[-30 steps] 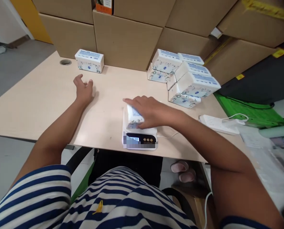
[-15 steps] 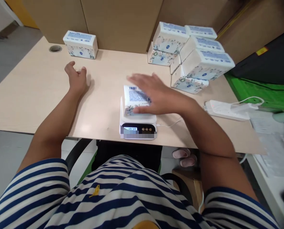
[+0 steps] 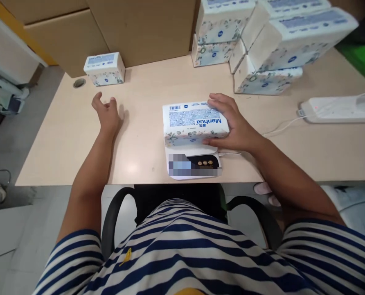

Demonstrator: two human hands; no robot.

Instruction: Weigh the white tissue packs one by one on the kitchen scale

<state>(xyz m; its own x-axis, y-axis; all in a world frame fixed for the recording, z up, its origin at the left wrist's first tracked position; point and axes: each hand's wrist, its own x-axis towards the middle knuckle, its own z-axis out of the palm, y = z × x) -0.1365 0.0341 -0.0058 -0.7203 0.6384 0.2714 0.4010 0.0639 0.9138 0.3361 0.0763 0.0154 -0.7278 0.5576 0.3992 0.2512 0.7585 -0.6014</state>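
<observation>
A white tissue pack (image 3: 188,121) with blue "Manhua" lettering lies on a white digital scale (image 3: 192,150). My right hand (image 3: 236,125) grips the pack's right end, fingers at the back edge and thumb along the front. The scale's display is blurred over. Resting on the table to the left, my left hand (image 3: 108,112) has its fingers curled but apart, with nothing in them. Behind that hand stands another tissue pack (image 3: 105,69), not touched by it.
More tissue packs (image 3: 268,78) are stacked at the back right. A white power strip (image 3: 332,110) lies on the table's right side, its cable running toward the scale. Cardboard (image 3: 145,32) stands along the back, and a cable hole (image 3: 79,83) is near the far-left corner.
My right hand has moved from over the top of the tissue pack to its right end and closed on it. The view has shifted; my left hand looks much the same.
</observation>
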